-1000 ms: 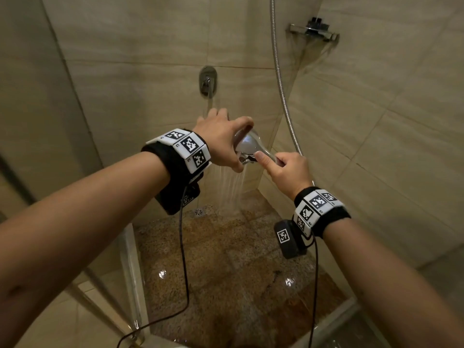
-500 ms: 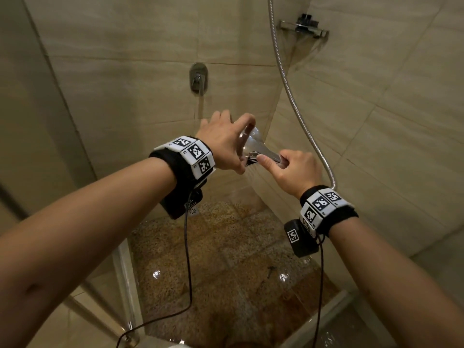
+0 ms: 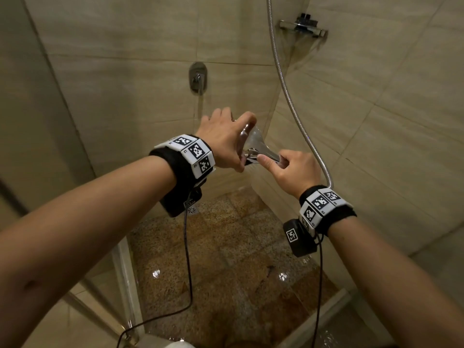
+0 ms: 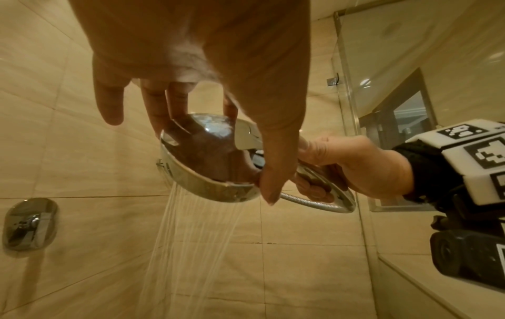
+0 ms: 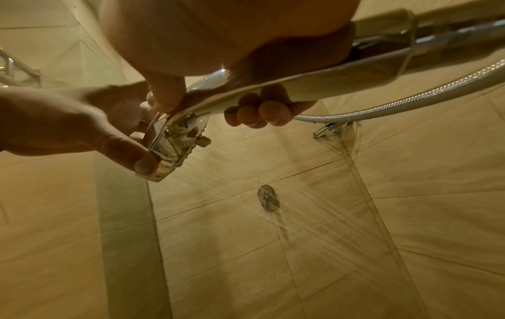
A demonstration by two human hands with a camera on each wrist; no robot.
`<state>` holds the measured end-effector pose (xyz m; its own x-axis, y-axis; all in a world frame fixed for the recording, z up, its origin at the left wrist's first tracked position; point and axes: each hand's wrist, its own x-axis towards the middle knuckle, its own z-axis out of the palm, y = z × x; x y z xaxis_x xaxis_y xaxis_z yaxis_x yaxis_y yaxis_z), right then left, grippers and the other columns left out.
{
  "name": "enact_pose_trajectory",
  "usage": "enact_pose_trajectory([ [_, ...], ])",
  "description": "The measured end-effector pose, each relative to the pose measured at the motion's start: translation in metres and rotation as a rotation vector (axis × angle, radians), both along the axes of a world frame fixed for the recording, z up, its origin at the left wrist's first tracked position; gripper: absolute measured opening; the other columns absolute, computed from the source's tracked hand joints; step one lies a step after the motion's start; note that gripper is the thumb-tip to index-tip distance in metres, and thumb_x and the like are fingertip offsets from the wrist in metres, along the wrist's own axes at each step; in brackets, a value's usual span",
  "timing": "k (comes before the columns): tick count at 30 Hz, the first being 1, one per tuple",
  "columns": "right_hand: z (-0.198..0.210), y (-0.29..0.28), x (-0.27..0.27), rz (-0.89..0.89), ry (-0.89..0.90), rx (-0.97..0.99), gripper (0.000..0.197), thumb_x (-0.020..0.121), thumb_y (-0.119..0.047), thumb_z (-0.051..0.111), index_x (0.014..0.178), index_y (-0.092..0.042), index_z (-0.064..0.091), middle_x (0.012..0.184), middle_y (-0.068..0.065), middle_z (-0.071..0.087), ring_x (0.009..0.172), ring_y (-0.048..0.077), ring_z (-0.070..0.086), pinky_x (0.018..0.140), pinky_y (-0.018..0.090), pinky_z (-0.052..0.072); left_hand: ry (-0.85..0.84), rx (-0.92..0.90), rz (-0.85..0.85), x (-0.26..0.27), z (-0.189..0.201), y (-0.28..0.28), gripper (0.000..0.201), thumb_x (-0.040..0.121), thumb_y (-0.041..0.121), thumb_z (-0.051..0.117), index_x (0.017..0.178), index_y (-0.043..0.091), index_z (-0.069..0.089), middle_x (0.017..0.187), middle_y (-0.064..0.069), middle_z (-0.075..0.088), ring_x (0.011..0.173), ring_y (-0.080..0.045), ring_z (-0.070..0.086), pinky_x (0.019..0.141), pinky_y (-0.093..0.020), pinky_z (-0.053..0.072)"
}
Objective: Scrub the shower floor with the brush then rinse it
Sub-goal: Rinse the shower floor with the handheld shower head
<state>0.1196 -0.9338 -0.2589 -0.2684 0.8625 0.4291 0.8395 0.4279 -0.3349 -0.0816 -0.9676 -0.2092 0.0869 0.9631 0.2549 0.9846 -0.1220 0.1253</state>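
Now two hands share one chrome shower head (image 3: pixel 253 144): the right hand (image 3: pixel 292 172) is wrapped around its handle, thumb along the top, and the left hand (image 3: pixel 223 144) pinches the round head's rim between thumb and fingertips. Water sprays down toward 6 o'clock onto the wet speckled shower floor (image 3: pixel 226 272). One metal hose (image 3: pixel 288 96) climbs toward 12 o'clock. One wall valve (image 3: pixel 198 77) sits at 11 o'clock, one chrome bracket (image 3: pixel 303 27) at 1 o'clock.

Both arms outstretched, left hand (image 3: pixel 223 141) and right hand (image 3: pixel 293 172) curled close together.
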Motion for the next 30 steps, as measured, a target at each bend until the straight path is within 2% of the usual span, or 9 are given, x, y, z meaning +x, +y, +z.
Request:
enact_pose_trajectory([
  [5,-0.002,0.001,-0.002,0.027,0.012,-0.004,0.069,0.073,-0.083,0.042,0.053,-0.017,0.033,0.049,-0.005,0.039,0.052,0.02,0.043,0.053,0.033,0.035,0.002,-0.008,0.013,-0.003,-0.001,-0.003,0.087,0.053,0.052,0.075,0.126,0.04,0.03,0.101,-0.001,0.035,0.094,-0.02,0.036,0.081,-0.038,0.039],
  [18,-0.005,0.0,-0.006,0.045,0.059,-0.043,0.067,0.076,-0.078,0.049,0.053,-0.017,0.033,0.049,-0.006,0.038,0.051,0.019,0.041,0.053,0.036,0.039,0.019,-0.027,0.031,-0.003,-0.001,-0.006,0.086,0.052,0.053,0.073,0.126,0.039,0.031,0.102,-0.001,0.035,0.097,-0.021,0.036,0.083,-0.039,0.038],
  [26,-0.016,0.003,-0.01,0.16,0.202,-0.088,0.068,0.07,-0.081,0.048,0.051,-0.018,0.031,0.047,-0.008,0.031,0.048,0.015,0.033,0.052,0.034,0.031,0.075,-0.07,0.048,-0.005,0.002,-0.009,0.092,0.049,0.059,0.074,0.127,0.04,0.028,0.107,-0.005,0.038,0.1,-0.022,0.035,0.087,-0.043,0.04],
  [28,-0.019,0.003,-0.013,0.177,0.243,-0.093,0.068,0.07,-0.081,0.048,0.051,-0.018,0.032,0.046,-0.006,0.033,0.047,0.015,0.033,0.051,0.035,0.032,0.091,-0.082,0.053,-0.006,0.003,-0.009,0.096,0.047,0.063,0.074,0.128,0.04,0.027,0.109,-0.005,0.038,0.102,-0.023,0.036,0.088,-0.045,0.04],
  [30,-0.022,0.004,-0.015,0.193,0.276,-0.101,0.071,0.069,-0.082,0.047,0.051,-0.015,0.035,0.047,0.002,0.039,0.047,0.018,0.036,0.051,0.037,0.035,0.106,-0.091,0.063,-0.007,0.005,-0.009,0.099,0.045,0.065,0.075,0.128,0.04,0.028,0.109,-0.006,0.039,0.105,-0.025,0.036,0.089,-0.046,0.039],
])
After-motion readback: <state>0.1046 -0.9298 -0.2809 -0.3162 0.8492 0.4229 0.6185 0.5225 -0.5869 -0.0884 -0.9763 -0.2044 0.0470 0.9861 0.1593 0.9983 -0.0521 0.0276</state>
